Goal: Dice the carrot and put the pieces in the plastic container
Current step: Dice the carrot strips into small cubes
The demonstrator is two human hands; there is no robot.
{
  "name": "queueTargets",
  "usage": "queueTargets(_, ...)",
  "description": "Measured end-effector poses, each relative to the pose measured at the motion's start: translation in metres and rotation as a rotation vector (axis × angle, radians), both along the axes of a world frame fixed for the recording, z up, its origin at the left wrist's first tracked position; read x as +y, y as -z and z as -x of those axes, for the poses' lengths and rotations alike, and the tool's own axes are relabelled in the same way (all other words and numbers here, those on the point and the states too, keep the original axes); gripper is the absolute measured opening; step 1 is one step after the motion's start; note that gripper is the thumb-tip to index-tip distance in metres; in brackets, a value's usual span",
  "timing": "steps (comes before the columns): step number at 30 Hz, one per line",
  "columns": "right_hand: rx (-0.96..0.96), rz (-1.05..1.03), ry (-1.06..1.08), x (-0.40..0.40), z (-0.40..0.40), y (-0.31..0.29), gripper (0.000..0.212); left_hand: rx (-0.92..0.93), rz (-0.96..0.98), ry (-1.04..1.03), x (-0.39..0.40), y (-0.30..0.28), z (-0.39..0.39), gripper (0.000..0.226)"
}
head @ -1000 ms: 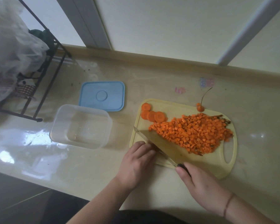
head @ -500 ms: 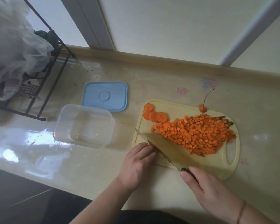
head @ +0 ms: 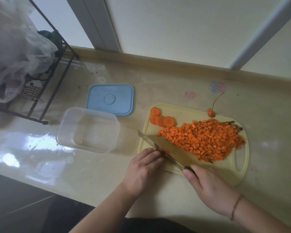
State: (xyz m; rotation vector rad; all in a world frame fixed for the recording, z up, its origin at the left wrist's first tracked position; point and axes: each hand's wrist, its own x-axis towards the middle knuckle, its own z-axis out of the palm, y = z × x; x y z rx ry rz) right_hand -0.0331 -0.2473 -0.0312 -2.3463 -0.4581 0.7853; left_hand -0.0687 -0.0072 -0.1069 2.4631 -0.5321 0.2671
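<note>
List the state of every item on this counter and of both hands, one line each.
plastic container: open, no carrot inside.
blue lid: off, flat behind the container.
diced carrot: piled on the cutting board.
carrot slices: uncut, at the board's far left corner.
knife: blade down on the board.
left hand: steadying a carrot bit.
right hand: gripping the knife handle.

Diced carrot (head: 203,142): orange, as are the carrot rounds (head: 163,120). Cutting board (head: 188,111): pale yellow. Plastic container (head: 87,130): clear, colourless. Lid (head: 109,99) behind the container: light blue. Counter (head: 158,84): glossy beige, with pink and blue scribbles (head: 217,86) behind the board. Rack (head: 54,78): black.
</note>
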Motion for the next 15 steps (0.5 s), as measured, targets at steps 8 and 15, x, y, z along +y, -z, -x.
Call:
queueTargets(8,0.008,-0.071,0.071,-0.010,0.000,-0.001,0.060,-0.001,-0.017,-0.015,-0.001,-0.006,0.004,0.025)
queueTargets(15,0.005,-0.060,0.050,-0.014,0.016,-0.008,0.059,-0.006,0.025,-0.036,-0.005,-0.011,0.002,0.043)
